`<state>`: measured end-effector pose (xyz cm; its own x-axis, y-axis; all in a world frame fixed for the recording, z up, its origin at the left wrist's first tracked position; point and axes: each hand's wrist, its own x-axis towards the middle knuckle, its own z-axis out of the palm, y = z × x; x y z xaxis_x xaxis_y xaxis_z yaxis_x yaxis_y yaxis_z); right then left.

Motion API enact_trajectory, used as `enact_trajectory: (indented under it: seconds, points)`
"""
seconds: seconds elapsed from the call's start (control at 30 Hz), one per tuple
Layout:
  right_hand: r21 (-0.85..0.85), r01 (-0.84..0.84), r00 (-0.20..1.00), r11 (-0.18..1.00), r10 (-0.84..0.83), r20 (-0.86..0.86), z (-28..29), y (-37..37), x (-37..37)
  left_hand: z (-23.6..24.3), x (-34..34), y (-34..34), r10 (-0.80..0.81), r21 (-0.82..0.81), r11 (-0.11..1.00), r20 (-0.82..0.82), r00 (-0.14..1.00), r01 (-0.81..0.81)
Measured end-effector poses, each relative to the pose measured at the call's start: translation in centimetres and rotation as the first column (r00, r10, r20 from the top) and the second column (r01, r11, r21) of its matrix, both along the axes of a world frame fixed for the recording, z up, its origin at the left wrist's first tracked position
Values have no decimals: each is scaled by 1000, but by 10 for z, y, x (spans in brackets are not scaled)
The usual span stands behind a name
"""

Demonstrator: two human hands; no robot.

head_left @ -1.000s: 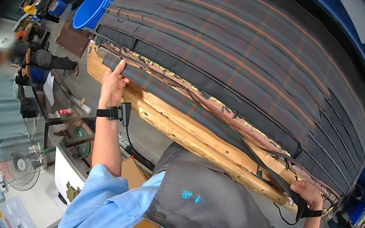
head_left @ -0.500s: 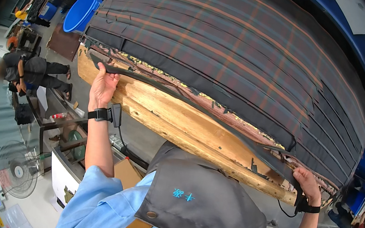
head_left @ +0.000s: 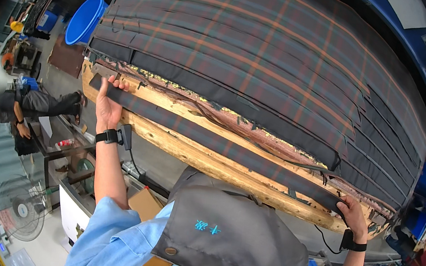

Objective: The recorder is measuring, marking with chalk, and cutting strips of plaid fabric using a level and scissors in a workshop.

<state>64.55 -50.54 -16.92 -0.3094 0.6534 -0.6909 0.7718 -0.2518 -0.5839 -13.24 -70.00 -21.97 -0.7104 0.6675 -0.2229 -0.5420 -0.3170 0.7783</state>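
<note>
A long dark plaid fabric strip is stretched in front of me, its patterned face showing. My left hand pinches the strip near its left end, fingers closed around the edge. At the other end, the thumb and fingers of my right hand are closed on it. Below the strip runs a pale wooden beam with a worn front edge. Beyond it, wide dark plaid cloth pieces lie in overlapping layers, with black fabric edges toward me.
Dark cords and scraps lie along a frayed reddish ledge behind the beam. A blue tub stands at the far left. Another person is at the left, near a metal-framed table. A fan stands at lower left.
The strip has turned from edge-on to flat, so its plaid face now shows. My left hand has moved slightly left and nearer; both hands keep their hold.
</note>
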Motion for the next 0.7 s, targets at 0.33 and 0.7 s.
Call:
enact_trajectory:
  seconds: [0.33, 0.7]
  points:
    - [143, -79, 968, 987, 42, 246, 4, 0, 23, -18, -49, -21, 248, -423, 745, -541, 803, -515]
    - [681, 44, 995, 731, -95, 38, 67, 6, -120, 79, 195, 95, -611, -56, 779, 156, 776, 624]
